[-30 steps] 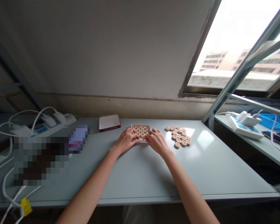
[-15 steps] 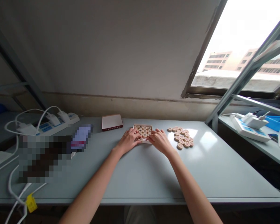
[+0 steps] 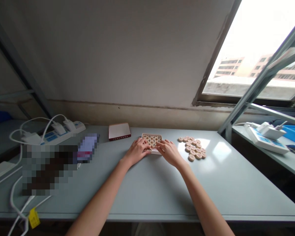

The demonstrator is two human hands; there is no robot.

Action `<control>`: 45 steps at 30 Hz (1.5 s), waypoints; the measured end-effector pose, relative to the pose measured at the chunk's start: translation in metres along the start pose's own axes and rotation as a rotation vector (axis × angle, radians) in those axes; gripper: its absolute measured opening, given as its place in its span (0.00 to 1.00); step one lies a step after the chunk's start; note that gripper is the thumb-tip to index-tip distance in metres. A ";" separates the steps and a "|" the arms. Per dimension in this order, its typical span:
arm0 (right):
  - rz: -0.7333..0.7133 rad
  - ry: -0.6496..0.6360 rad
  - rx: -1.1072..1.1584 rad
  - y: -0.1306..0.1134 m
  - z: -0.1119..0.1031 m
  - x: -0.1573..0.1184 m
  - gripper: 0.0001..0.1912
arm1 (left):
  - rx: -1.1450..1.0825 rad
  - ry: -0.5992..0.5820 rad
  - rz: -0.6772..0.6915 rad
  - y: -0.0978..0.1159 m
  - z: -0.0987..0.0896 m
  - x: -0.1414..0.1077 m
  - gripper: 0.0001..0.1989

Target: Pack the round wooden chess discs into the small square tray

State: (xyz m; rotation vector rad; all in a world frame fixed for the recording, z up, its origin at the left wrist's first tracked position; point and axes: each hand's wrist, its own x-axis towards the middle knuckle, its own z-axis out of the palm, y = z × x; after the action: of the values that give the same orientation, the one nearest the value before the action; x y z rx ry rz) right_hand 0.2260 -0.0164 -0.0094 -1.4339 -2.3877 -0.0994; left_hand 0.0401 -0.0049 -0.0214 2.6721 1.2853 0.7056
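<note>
A shallow open box point(image 3: 158, 152) on the desk holds rows of round wooden Chinese chess pieces point(image 3: 154, 141) with dark characters. My left hand point(image 3: 137, 150) is wrapped round the box's left side, its fingers over the edge and its thumb near a piece at the front. Bent over the front right corner is my right hand point(image 3: 170, 151), closed, its fingertips at the pieces. Whatever those fingertips may hold is hidden. Loose Chinese chess pieces point(image 3: 192, 147) with reddish marks lie in a cluster to the right of my right hand.
A red-edged box lid point(image 3: 119, 131) lies behind and left of the box. A power strip point(image 3: 56, 137) with white cables and a blurred phone point(image 3: 88, 146) occupy the desk's left. Another power strip point(image 3: 266, 139) rests on the right-hand surface, beyond a metal frame post point(image 3: 238, 105).
The whole view has shifted slightly, so everything sits a little lower. My right fingers have moved slightly at the box's front right; both hands stay at the box.
</note>
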 end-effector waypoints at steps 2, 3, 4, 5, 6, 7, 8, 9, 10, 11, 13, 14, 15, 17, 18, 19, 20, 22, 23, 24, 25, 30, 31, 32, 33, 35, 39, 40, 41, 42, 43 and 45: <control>-0.005 0.010 0.082 -0.001 0.003 0.002 0.17 | 0.001 0.004 0.003 -0.001 0.001 0.000 0.09; -0.014 0.014 0.127 -0.001 0.004 0.002 0.17 | 0.003 0.008 0.004 -0.001 0.002 0.000 0.10; -0.024 0.020 0.177 -0.001 0.006 0.003 0.17 | 0.007 0.012 0.006 -0.002 0.002 0.000 0.10; -0.033 0.026 0.233 -0.001 0.008 0.003 0.16 | 0.011 0.016 0.008 -0.002 0.002 0.000 0.10; -0.036 0.030 0.293 -0.001 0.010 0.003 0.15 | 0.015 0.019 0.010 -0.002 0.003 0.000 0.10; -0.033 0.028 0.352 -0.001 0.012 0.003 0.14 | 0.018 0.019 0.012 -0.002 0.003 0.000 0.10; -0.025 0.021 0.408 -0.001 0.014 0.003 0.14 | 0.022 0.019 0.013 -0.002 0.003 0.000 0.10; -0.014 0.010 0.456 -0.001 0.015 0.002 0.13 | 0.025 0.018 0.012 -0.002 0.002 0.000 0.10; -0.002 -0.001 0.495 -0.001 0.015 0.002 0.13 | 0.027 0.017 0.011 -0.001 0.002 0.000 0.10; 0.010 -0.006 0.521 -0.001 0.016 0.001 0.13 | 0.027 0.017 0.010 -0.001 0.002 -0.001 0.09; 0.028 0.006 0.545 -0.001 0.016 0.001 0.12 | 0.024 0.016 0.009 -0.001 0.001 -0.001 0.09; 0.033 0.017 0.548 -0.001 0.016 0.000 0.12 | 0.021 0.016 0.009 -0.001 0.001 -0.001 0.09; 0.038 0.027 0.546 -0.001 0.015 0.000 0.11 | 0.020 0.017 0.010 -0.001 0.001 -0.001 0.09; 0.046 0.047 0.542 -0.001 0.016 0.000 0.10 | 0.021 0.020 0.013 -0.002 0.002 -0.002 0.10; 0.048 0.056 0.540 -0.001 0.016 0.000 0.10 | 0.022 0.022 0.014 -0.003 0.002 -0.002 0.11; 0.048 0.066 0.537 0.000 0.016 -0.001 0.10 | 0.023 0.024 0.016 -0.003 0.003 -0.002 0.11; 0.047 0.075 0.535 0.000 0.016 0.000 0.10 | 0.024 0.026 0.017 -0.003 0.003 -0.002 0.11; 0.045 0.085 0.533 0.000 0.017 0.000 0.10 | 0.022 0.028 0.020 -0.003 0.003 -0.002 0.10; 0.047 0.085 0.537 0.000 0.017 0.000 0.10 | 0.022 0.030 0.023 -0.003 0.003 -0.002 0.10; 0.055 0.085 0.545 0.001 0.017 0.001 0.10 | 0.021 0.032 0.026 -0.003 0.003 -0.002 0.10; 0.068 0.087 0.553 0.001 0.018 0.001 0.10 | 0.020 0.033 0.029 -0.003 0.003 -0.002 0.10; 0.124 0.090 0.561 0.002 0.017 0.002 0.07 | 0.017 0.035 0.028 -0.004 0.004 -0.001 0.09; 0.124 0.086 0.556 0.001 0.016 0.002 0.07 | 0.017 0.033 0.028 -0.004 0.004 -0.001 0.09; 0.124 0.083 0.540 0.001 0.015 0.002 0.07 | 0.016 0.029 0.028 -0.004 0.004 -0.001 0.09; 0.126 0.085 0.512 0.001 0.015 0.002 0.06 | 0.015 0.026 0.026 -0.004 0.003 -0.001 0.10; 0.125 0.088 0.443 0.000 0.013 0.002 0.04 | 0.014 0.019 0.019 -0.003 0.002 -0.001 0.10; 0.130 0.063 0.400 -0.001 0.012 0.001 0.03 | 0.002 0.010 0.014 -0.002 0.000 -0.001 0.10; 0.133 0.058 0.408 -0.002 0.012 0.001 0.04 | -0.002 0.010 0.016 -0.001 0.000 -0.001 0.10; 0.130 0.056 0.423 -0.002 0.012 0.000 0.04 | -0.006 0.012 0.019 -0.002 0.000 -0.001 0.10; 0.119 0.057 0.445 -0.003 0.013 -0.001 0.05 | -0.007 0.016 0.021 -0.002 0.001 -0.001 0.10; 0.103 0.060 0.473 -0.003 0.013 -0.002 0.05 | -0.006 0.019 0.023 -0.002 0.001 -0.001 0.10; 0.071 0.062 0.519 -0.004 0.012 -0.005 0.06 | 0.002 0.023 0.024 -0.002 0.001 -0.002 0.11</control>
State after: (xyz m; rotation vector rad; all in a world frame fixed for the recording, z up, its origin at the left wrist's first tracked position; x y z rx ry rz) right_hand 0.2212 -0.0194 -0.0216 -1.2369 -2.0949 0.4538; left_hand 0.0378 -0.0047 -0.0236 2.6929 1.2618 0.7412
